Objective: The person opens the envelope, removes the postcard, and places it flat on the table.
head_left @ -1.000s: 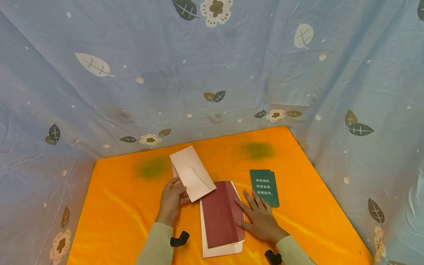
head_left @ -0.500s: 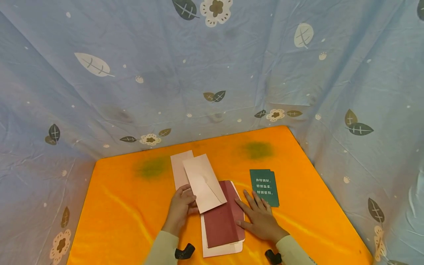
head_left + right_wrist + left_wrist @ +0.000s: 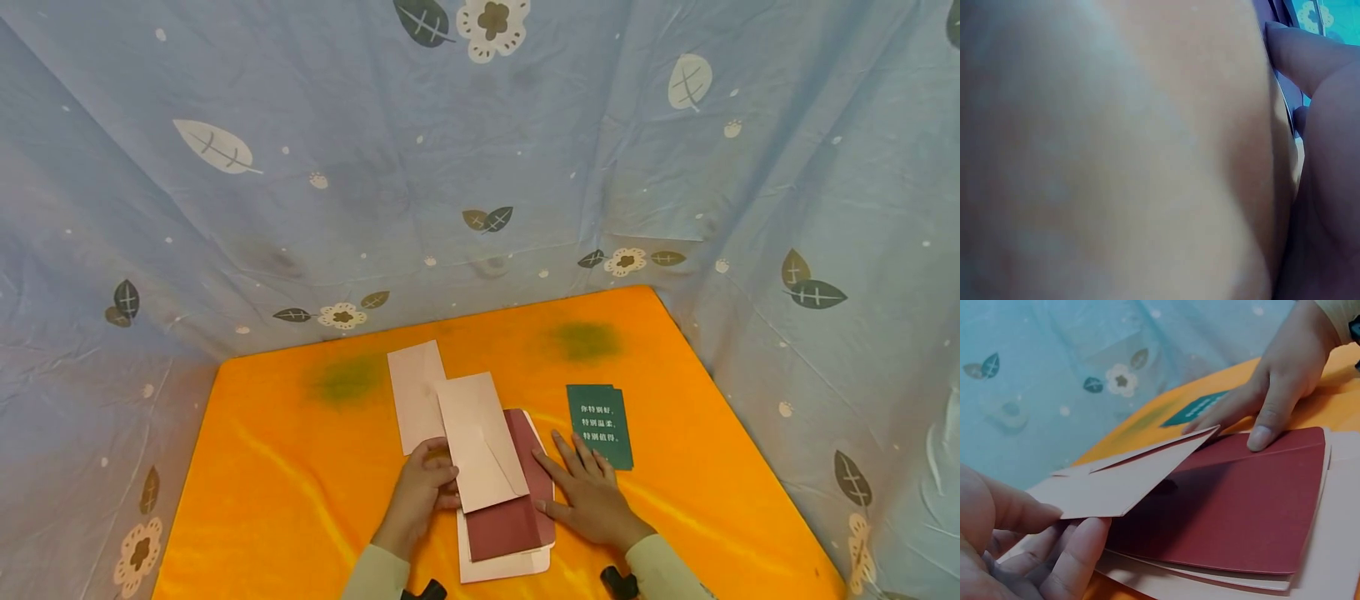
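Observation:
My left hand (image 3: 420, 492) pinches a pale pink envelope (image 3: 482, 442) by its left edge, thumb on top and fingers beneath. In the left wrist view that envelope (image 3: 1116, 494) is tilted above a maroon envelope (image 3: 1229, 512) and casts a shadow on it. The maroon envelope (image 3: 498, 535) lies on other pale envelopes, whose edges (image 3: 504, 573) stick out below it. My right hand (image 3: 588, 498) rests with spread fingers over the right side of the maroon envelope, thumb on its flap. The right wrist view shows mostly blurred cloth and part of the hand (image 3: 1335, 156).
Another pale pink envelope (image 3: 412, 396) lies farther back on the left, partly overlapped by the held one. Green cards (image 3: 596, 412) with white writing lie just beyond the right fingers. An orange cloth (image 3: 277, 467) covers the table, and a patterned blue curtain (image 3: 360, 167) surrounds it.
My left hand has carried the pale pink envelope right and toward me, over the maroon envelope. The other pink envelope, mostly covered before, now shows. The right hand has stayed still.

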`<state>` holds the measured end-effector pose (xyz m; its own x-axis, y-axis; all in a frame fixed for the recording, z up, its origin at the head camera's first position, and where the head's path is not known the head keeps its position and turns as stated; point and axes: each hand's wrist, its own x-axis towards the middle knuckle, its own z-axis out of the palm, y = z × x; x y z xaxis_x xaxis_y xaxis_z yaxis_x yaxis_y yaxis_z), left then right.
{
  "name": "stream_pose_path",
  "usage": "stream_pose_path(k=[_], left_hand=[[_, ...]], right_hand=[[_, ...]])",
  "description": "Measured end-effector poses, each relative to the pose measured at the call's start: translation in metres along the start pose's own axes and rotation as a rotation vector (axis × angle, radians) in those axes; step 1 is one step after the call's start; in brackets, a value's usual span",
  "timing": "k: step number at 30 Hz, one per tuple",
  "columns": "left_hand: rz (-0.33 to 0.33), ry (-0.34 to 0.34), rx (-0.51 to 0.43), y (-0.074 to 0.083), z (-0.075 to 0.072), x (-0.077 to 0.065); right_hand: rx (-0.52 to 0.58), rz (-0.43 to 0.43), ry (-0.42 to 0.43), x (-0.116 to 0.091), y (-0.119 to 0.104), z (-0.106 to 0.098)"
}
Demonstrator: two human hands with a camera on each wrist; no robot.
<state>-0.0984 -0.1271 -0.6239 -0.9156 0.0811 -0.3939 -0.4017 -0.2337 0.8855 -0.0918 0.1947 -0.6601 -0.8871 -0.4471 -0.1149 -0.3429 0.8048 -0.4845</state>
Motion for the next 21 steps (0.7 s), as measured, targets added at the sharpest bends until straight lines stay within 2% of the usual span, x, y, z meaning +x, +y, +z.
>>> stream_pose_path(k=[10, 21], left_hand=[[-0.028, -0.066, 0.019, -0.011, 0.001, -0.010], [-0.055, -0.098, 0.040, -0.015, 0.005, -0.022]], right_hand=[[-0.006, 0.010, 0.001, 0.000, 0.001, 0.002], [-0.008, 0.015, 0.003, 0.000, 0.000, 0.001]])
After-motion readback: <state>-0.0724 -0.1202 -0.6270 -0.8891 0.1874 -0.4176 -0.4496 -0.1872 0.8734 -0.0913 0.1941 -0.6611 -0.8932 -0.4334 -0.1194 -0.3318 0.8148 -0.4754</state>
